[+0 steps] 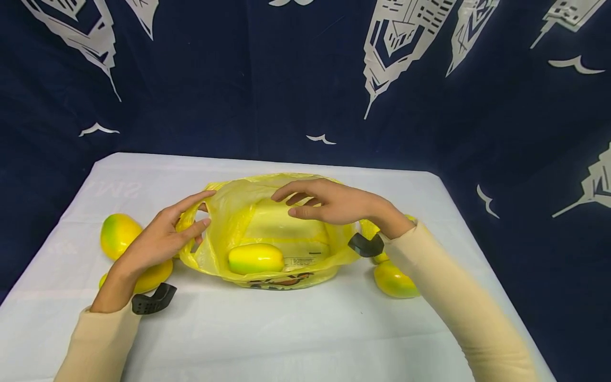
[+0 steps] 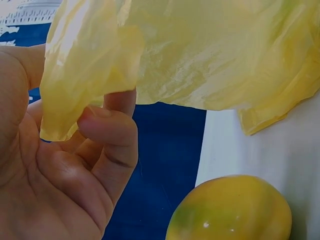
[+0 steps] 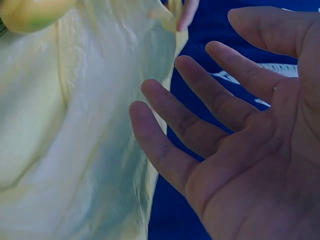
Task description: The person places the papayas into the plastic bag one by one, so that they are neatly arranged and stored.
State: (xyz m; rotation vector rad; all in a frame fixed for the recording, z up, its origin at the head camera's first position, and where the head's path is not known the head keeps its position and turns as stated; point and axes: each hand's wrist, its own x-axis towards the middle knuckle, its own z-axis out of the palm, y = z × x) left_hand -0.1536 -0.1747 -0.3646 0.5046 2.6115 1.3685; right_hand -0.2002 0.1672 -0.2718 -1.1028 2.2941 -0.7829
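Note:
A yellow plastic bag stands with its mouth spread, and one yellow-green mango lies inside it near the front. My left hand holds the bag's left handle; the left wrist view shows its fingers curled through the thin plastic. Over the bag's mouth hovers my right hand, its fingers loosely extended and holding nothing. In the right wrist view the fingers of that hand are spread apart beside the bag's wall.
Left of the bag, a mango and another mango lie partly behind my left arm. To the right, a mango sits beside more yellow fruit partly hidden by my right wrist. A white-covered table meets a dark blue printed cloth behind.

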